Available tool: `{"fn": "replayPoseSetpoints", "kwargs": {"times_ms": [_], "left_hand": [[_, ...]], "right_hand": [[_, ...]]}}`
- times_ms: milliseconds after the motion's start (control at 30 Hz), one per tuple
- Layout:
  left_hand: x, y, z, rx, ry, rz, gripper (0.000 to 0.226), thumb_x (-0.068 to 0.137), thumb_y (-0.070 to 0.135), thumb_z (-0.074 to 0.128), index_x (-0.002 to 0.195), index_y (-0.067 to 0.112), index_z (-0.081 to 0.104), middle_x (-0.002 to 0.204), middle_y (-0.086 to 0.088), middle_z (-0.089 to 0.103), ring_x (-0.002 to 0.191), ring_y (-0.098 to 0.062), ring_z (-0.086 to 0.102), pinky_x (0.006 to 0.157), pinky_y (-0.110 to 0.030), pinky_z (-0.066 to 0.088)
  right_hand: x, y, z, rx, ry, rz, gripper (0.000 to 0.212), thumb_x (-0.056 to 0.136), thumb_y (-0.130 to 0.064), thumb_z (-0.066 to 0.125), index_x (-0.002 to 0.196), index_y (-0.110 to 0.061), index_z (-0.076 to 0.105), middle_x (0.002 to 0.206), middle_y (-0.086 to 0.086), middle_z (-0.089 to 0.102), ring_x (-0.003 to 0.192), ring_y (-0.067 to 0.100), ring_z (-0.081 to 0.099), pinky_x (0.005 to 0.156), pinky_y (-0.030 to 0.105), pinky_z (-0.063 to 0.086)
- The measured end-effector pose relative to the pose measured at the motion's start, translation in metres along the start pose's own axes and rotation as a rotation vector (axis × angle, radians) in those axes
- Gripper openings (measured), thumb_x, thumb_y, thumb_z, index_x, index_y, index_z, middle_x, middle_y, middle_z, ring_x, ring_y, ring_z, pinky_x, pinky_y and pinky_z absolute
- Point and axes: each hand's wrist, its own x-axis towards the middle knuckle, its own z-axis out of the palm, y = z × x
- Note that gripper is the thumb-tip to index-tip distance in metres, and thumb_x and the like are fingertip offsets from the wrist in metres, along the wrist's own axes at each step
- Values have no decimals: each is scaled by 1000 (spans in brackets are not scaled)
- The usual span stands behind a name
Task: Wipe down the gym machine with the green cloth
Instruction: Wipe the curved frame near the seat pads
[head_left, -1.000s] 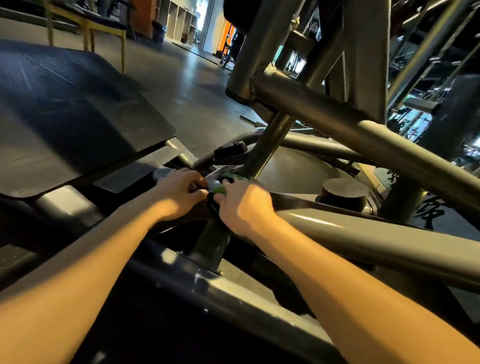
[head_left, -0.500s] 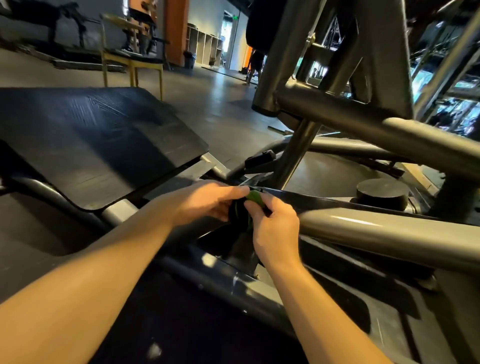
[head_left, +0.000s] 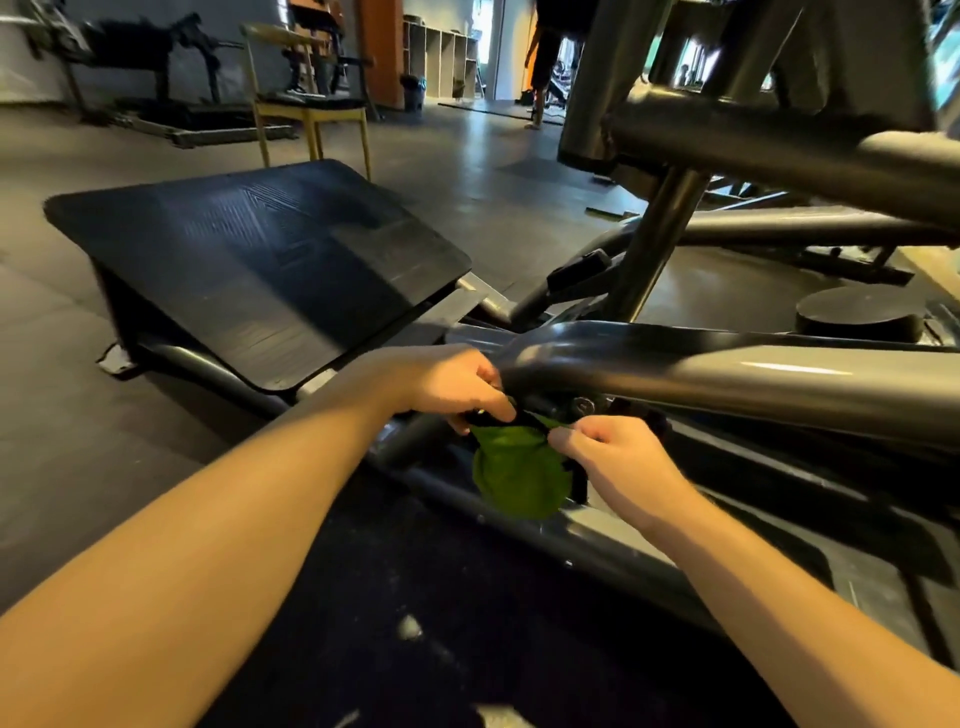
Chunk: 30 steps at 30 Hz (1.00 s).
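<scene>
Pulled clear since half a second ago, the green cloth (head_left: 519, 478) now hangs bunched just below the gym machine (head_left: 753, 379) tube, with the left hand (head_left: 447, 387) and right hand (head_left: 618, 457) each pinching its top edge. This looks like regathering mid-wipe; next, it needs pressing flat against the tube

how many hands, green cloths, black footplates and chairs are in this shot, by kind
hands: 2, the left hand and the right hand, both pinching the cloth
green cloth: 1
black footplate: 1
chair: 1
total: 5
</scene>
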Motion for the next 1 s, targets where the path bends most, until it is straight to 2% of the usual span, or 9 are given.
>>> {"fn": "replayPoseSetpoints", "kwargs": {"times_ms": [67, 167, 267, 333, 433, 633, 767, 867, 1000], "left_hand": [[2, -4, 4, 50, -47, -66, 11, 91, 26, 72, 95, 15, 70, 95, -7, 71, 81, -15, 72, 66, -23, 56], [-3, 1, 13, 137, -96, -150, 25, 96, 15, 64, 120, 6, 62, 106, -13, 72, 81, -14, 74, 66, -24, 59], [-8, 4, 17, 221, -129, -115, 47, 96, 14, 64, 142, 18, 54, 127, -6, 65, 101, -14, 68, 83, -26, 55], [-11, 12, 22, 209, -111, -34, 48, 95, 16, 61, 142, 27, 58, 129, 3, 62, 112, -15, 61, 92, -26, 48], [-13, 21, 35, 47, -152, 11, 31, 96, 23, 63, 127, 24, 68, 117, 3, 69, 107, -12, 64, 90, -25, 50], [-9, 17, 41, 239, -161, -4, 16, 92, 41, 70, 103, 29, 72, 98, 7, 70, 91, -10, 64, 79, -30, 46], [-8, 12, 35, 114, -75, -56, 21, 94, 40, 65, 111, 27, 68, 110, 0, 68, 102, -16, 65, 94, -37, 51], [-3, 10, 29, 128, 28, -58, 30, 93, 44, 66, 117, 25, 67, 112, -4, 66, 102, -20, 65, 97, -41, 51], [-4, 9, 22, 185, -25, -19, 68, 82, 45, 80, 141, 23, 54, 124, 2, 64, 107, -13, 64, 93, -33, 53]], "right_hand": [[0, 3, 4, 98, -21, 20, 39, 94, -31, 67, 71, -1, 61, 65, 6, 49, 63, 17, 48, 62, 34, 38], [-1, 5, 8, 192, -45, 43, 30, 81, -41, 69, 62, -18, 63, 65, 6, 50, 64, 22, 47, 65, 41, 36], [-2, 9, 7, 267, -93, 80, 28, 83, -41, 67, 63, -23, 70, 66, 2, 60, 68, 22, 56, 68, 43, 42], [-4, 13, 6, 294, -108, 86, 33, 95, -31, 63, 64, -23, 71, 67, 0, 65, 68, 19, 61, 69, 41, 45], [-3, 17, 5, 383, -77, 114, 31, 98, -23, 61, 69, -19, 69, 67, 3, 65, 68, 21, 63, 69, 40, 46], [1, 21, -3, 148, -13, 85, 26, 76, -40, 84, 92, -24, 73, 88, -2, 75, 87, 17, 71, 81, 39, 57], [1, 21, -6, 79, -76, 86, 54, 73, -28, 91, 121, -33, 66, 111, -16, 70, 101, -2, 65, 82, 19, 53], [5, 27, -3, 79, -27, 98, 73, 74, -21, 91, 138, -30, 57, 127, -7, 64, 121, 11, 58, 89, 29, 56], [7, 27, 2, 125, 42, 163, 70, 77, -18, 88, 137, -29, 55, 126, 2, 61, 113, 16, 60, 77, 26, 57]]}}
